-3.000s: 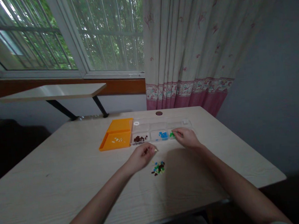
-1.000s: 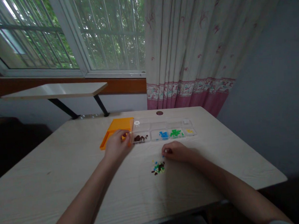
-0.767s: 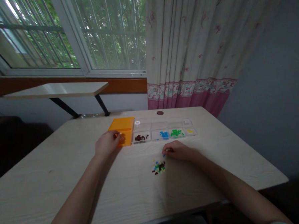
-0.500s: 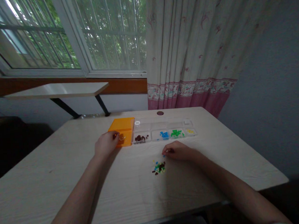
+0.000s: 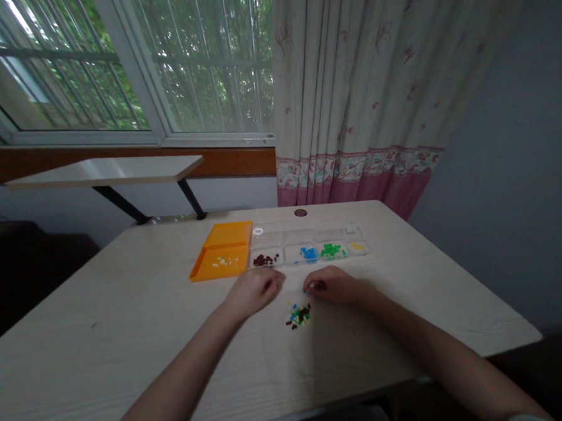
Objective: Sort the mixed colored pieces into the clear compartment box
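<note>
Sorted colours occupy four compartments of the clear box [image 5: 310, 236] and the orange tray [image 5: 226, 237]; a small mixed pile [image 5: 298, 314] lies unsorted on the counter [image 5: 127, 331] just beside the loosely curled left hand [image 5: 252, 292] and the fingertip-pinched right hand [image 5: 332, 286], any hold indiscernible.

A pale wood-grain tabletop [image 5: 128, 344] has a small dark round hole [image 5: 300, 212] near its far edge. Beyond the tabletop's far edge hangs a cream pleated curtain with a pink patterned hem [image 5: 350, 94]. Beyond its far left are a white-framed barred window [image 5: 183, 65], a brown wooden sill [image 5: 231, 163] and a white shelf board on black brackets [image 5: 104, 171].
</note>
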The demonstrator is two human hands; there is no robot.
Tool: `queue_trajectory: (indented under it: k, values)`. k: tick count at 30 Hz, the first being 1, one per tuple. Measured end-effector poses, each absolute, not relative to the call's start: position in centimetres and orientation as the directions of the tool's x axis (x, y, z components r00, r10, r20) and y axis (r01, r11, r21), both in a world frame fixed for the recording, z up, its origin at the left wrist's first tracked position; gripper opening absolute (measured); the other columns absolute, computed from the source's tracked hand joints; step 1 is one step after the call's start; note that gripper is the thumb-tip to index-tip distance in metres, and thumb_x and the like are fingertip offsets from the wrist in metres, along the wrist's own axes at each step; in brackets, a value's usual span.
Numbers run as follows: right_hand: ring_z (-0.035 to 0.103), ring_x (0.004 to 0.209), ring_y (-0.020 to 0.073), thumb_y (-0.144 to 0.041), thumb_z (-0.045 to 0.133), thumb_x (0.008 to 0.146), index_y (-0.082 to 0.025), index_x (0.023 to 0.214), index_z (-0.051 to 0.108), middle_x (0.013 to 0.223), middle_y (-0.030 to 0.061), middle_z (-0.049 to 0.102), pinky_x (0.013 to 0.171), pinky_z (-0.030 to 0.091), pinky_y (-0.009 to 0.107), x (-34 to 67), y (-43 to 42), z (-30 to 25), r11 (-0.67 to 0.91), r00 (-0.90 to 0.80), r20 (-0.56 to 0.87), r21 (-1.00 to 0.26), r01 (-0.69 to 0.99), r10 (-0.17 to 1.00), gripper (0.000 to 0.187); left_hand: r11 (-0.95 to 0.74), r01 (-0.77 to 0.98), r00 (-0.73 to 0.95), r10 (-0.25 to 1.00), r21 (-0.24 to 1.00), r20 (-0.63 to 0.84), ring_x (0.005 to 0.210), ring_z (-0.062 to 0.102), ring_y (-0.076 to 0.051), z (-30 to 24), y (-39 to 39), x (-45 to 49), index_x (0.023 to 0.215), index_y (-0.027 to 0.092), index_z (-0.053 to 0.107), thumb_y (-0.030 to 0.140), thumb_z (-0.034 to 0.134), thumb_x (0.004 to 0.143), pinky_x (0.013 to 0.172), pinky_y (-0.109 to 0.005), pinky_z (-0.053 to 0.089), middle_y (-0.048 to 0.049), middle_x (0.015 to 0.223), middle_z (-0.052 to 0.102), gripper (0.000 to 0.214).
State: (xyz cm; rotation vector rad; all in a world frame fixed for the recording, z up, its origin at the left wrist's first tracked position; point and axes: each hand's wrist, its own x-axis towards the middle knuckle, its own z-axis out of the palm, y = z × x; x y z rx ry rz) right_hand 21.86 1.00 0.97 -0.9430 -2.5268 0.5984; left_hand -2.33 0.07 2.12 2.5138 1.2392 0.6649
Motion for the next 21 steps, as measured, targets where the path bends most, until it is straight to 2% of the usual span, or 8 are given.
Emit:
queue_trajectory:
  k: [3,7,14,21]
  values:
    - [0.052,0.054,0.0083,-0.023,0.053,0.079,-0.018,0.085,0.067,0.063,-0.001,0.063,0.053,0.038,0.017,21.2,0.7,0.9,0.68,-0.65,0.278,-0.52,0.517,0.707,0.016,-0.672,0.602,0.633,0.731,0.431,0.255,0.072,0.06,-0.014,2.0,-1.0,-0.7,0.091,0.021,0.066,0.025,0.044,0.083,0.065,-0.021,0.041,-0.0047,0.083,0.068,0.024]
    - [0.052,0.054,0.0082,-0.026,0.053,0.08,-0.018,0.084,0.066,0.063,-0.0012,0.063,0.054,0.038,0.018,20.5,0.2,0.9,0.689,-0.604,0.356,-0.519,0.506,0.713,0.016,-0.688,0.605,0.642,0.72,0.402,0.265,0.062,0.058,-0.013,2.3,-1.7,-0.1,0.087,0.02,0.066,0.028,0.047,0.083,0.057,-0.02,0.038,-0.0039,0.075,0.067,0.021]
    - [0.052,0.051,0.0078,-0.027,0.054,0.081,-0.018,0.083,0.067,0.06,-0.0013,0.064,0.052,0.038,0.017,20.2,-0.2,0.8,0.694,-0.575,0.402,-0.52,0.497,0.713,0.016,-0.689,0.636,0.603,0.725,0.347,0.333,0.059,0.056,-0.01,2.3,-1.7,-0.1,0.085,0.018,0.065,0.03,0.045,0.085,0.055,-0.019,0.037,-0.0028,0.072,0.067,0.024]
    - [0.052,0.047,0.0078,-0.027,0.056,0.079,-0.018,0.08,0.068,0.056,-0.0016,0.063,0.051,0.038,0.018,20.1,-0.4,0.9,0.691,-0.556,0.417,-0.509,0.512,0.719,0.014,-0.722,0.625,0.637,0.692,0.297,0.341,0.06,0.056,-0.01,2.6,-1.9,-0.1,0.084,0.017,0.063,0.027,0.042,0.086,0.056,-0.018,0.037,-0.0022,0.071,0.065,0.024]
